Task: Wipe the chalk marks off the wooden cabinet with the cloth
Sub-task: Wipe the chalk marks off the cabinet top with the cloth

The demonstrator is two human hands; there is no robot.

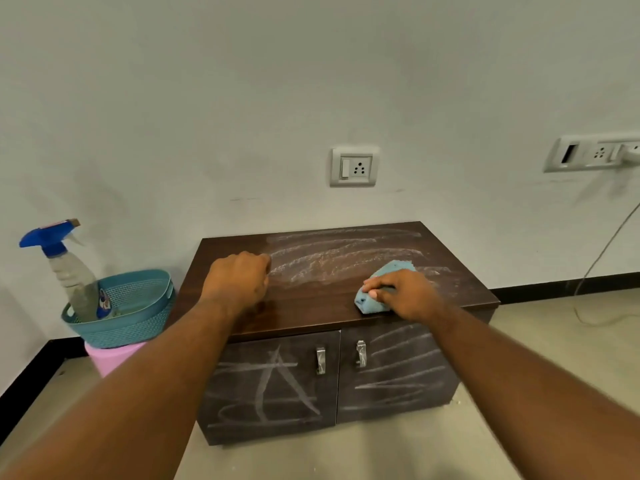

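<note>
A low dark wooden cabinet [311, 317] stands against the wall. White chalk smears [343, 258] cover the back and middle of its top. Chalk lines also mark both doors [273, 386]. A crumpled blue cloth [377, 289] lies on the top near the front right. My right hand [401, 294] grips the cloth and presses it onto the wood. My left hand [239, 278] rests on the top at the left with its fingers curled under, holding nothing that I can see.
A teal basket [138, 313] sits on a pink stool [110, 358] left of the cabinet, holding a spray bottle [69, 268] with a blue trigger. Wall sockets [354, 166] are above. A cable [595, 268] hangs down at the right onto the floor.
</note>
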